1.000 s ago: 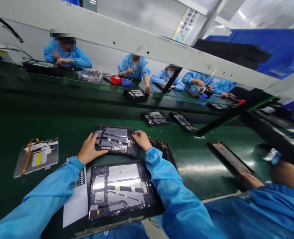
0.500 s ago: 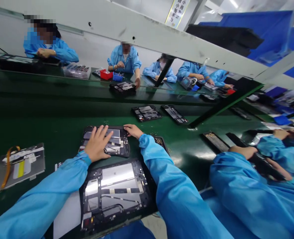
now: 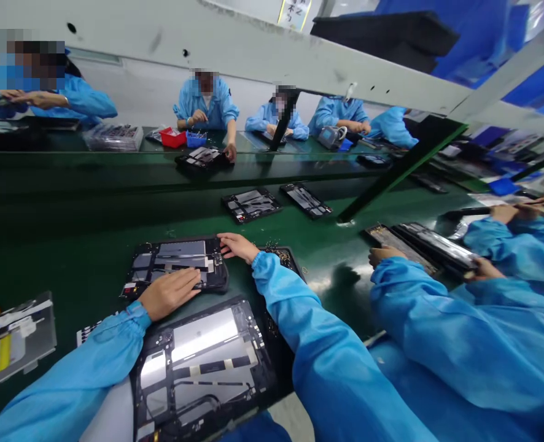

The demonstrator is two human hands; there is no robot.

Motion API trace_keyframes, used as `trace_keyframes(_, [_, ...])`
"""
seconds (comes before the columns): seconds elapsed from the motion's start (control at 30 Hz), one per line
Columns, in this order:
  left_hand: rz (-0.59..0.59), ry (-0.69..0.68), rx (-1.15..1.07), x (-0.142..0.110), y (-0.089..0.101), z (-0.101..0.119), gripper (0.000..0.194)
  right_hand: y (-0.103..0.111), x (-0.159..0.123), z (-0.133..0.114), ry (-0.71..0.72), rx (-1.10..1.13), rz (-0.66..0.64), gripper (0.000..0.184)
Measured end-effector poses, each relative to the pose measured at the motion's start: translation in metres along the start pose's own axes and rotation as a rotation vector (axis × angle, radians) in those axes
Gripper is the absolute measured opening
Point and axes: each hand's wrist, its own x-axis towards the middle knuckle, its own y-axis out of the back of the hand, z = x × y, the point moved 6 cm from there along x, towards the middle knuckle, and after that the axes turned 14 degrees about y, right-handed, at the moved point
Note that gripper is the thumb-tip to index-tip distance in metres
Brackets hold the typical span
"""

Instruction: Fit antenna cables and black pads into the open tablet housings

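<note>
A back-less tablet with exposed batteries and flex cables lies on the green bench before me. My left hand rests over its near edge, fingers stretched out and held together. At its far right corner, my right hand grips the edge between thumb and fingers. Closer to me is a second, larger-looking open tablet with shiny battery plates and dark cables. Beside my right forearm, a black tray holds small brass-coloured screws, partly hidden by my sleeve.
Two more open tablets lie further back. A loose screen panel with yellow tape sits at the left. A green slanted post rises at the right. Beside me a co-worker's hands handle a black device; other people sit across the bench.
My left hand has slid from spread over the tablet to its near edge, fingers now together. My right hand stays at the corner. The view has shifted right. The neighbouring co-worker's device has tilted up.
</note>
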Motion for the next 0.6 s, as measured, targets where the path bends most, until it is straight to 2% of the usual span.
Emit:
trace_keyframes(0.1, [0.084, 0.008, -0.027, 0.006, 0.018, -0.002, 0.048, -0.003, 0.001, -0.001, 0.007, -0.012, -0.047, 0.049])
trace_keyframes(0.2, [0.152, 0.127, -0.043, 0.015, 0.039, -0.011, 0.058, -0.007, 0.001, -0.004, 0.046, -0.06, -0.103, 0.065])
trace_keyframes(0.37, [0.239, 0.347, -0.071, 0.016, 0.06, -0.025, 0.053, -0.012, -0.002, -0.012, 0.156, -0.195, -0.142, 0.129])
trace_keyframes(0.43, [0.264, 0.374, -0.066, 0.013, 0.063, -0.024, 0.052, -0.015, -0.001, -0.013, 0.17, -0.24, -0.158, 0.133])
trace_keyframes(0.6, [0.254, 0.411, -0.095, 0.006, 0.056, -0.016, 0.053, -0.023, 0.002, -0.018, 0.172, -0.332, -0.125, 0.115])
